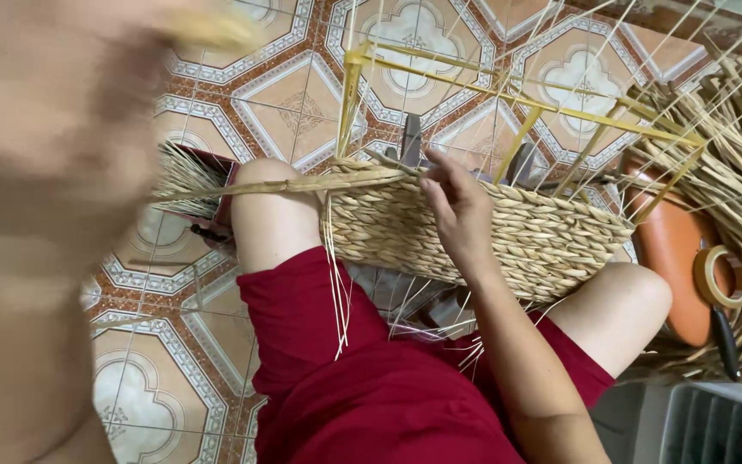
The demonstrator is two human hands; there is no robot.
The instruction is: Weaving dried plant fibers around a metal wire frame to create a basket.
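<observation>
From the head camera we look down at a half-made woven basket (508,236). It rests across our two bare knees, above our red shorts (388,387). A yellow wire frame (508,99) stands up out of the basket, and thin pale stalks (551,51) run up past it.

Our right hand (457,202) is on the top edge of the basket, near the middle. Its fingers are bent and they pinch a flat straw strand (302,185). The strand runs tight from the basket's top edge, over one knee, out to the side.

Our left hand (70,94) is very close to the camera and all blurry. Something yellow shows by its fingertips, but we cannot tell if that hand is open or closed.

On the patterned floor tiles (285,94) by the knee lies a small bundle of straw ends (186,176). At the far end of the basket we see an orange stool (672,258), with a roll of tape (719,275) on it. Behind it is a big heap of loose straw (732,163).
</observation>
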